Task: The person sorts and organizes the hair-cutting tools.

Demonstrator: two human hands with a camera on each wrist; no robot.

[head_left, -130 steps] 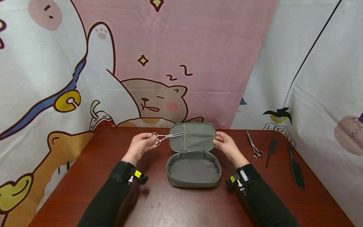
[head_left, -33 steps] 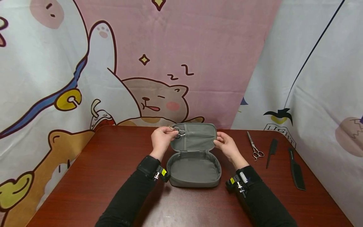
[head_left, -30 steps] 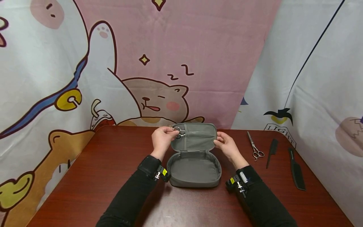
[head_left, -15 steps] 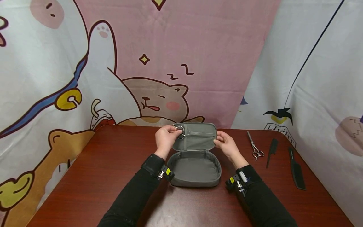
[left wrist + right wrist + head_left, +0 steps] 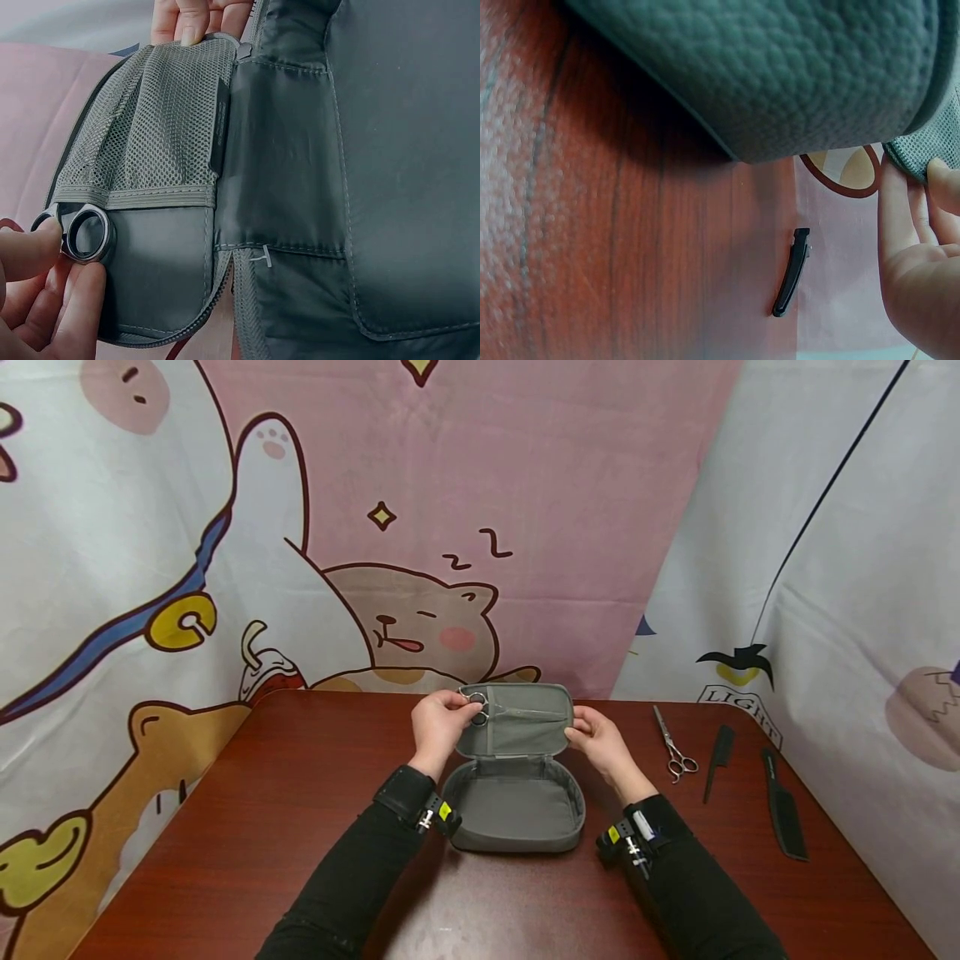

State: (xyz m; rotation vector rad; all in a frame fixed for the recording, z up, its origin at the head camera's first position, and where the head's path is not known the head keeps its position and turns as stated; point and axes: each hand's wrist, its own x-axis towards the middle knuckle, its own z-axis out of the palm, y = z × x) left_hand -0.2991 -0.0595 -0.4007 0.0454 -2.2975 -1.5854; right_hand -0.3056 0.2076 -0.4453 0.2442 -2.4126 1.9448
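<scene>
Head view: one grey zip case point(image 5: 512, 806) lying open on a red-brown worktop point(image 5: 225, 827), its lid point(image 5: 525, 739) stood upright. Left hand point(image 5: 437, 727), grip pinching the finger rings of a pair of silver scissors point(image 5: 480, 708), the blades running sideways into the lid's mesh pocket. Right hand point(image 5: 597, 739), grip clasping the lid's right edge and propping it. To the right on the worktop, apart from the case: a second pair of scissors point(image 5: 673, 747), a slim black comb point(image 5: 718, 762), a wider black comb point(image 5: 783, 806). Cartoon-printed cloth backdrop point(image 5: 375, 527) behind. Left wrist view: mesh pocket point(image 5: 161, 127) with its bound hem; scissor rings point(image 5: 82, 232) protrude just below that hem, thumb and fingers point(image 5: 45, 289) closed around them; blades hidden inside the mesh; the other hand's fingertips point(image 5: 195, 15) on the far end of the lid. Right wrist view: pebbled outside of the case point(image 5: 780, 67) above the wood grain, palm and fingers point(image 5: 919, 247) against the mesh-lined rim, a black comb point(image 5: 790, 283) lying beyond. Handling note, as judgement: the step goes best with the blades closed and slid parallel to the hem so the tips do not snag or pierce the mesh, the propping hand keeping the lid steady, the rings left out or seated flush for easy retrieval.
</scene>
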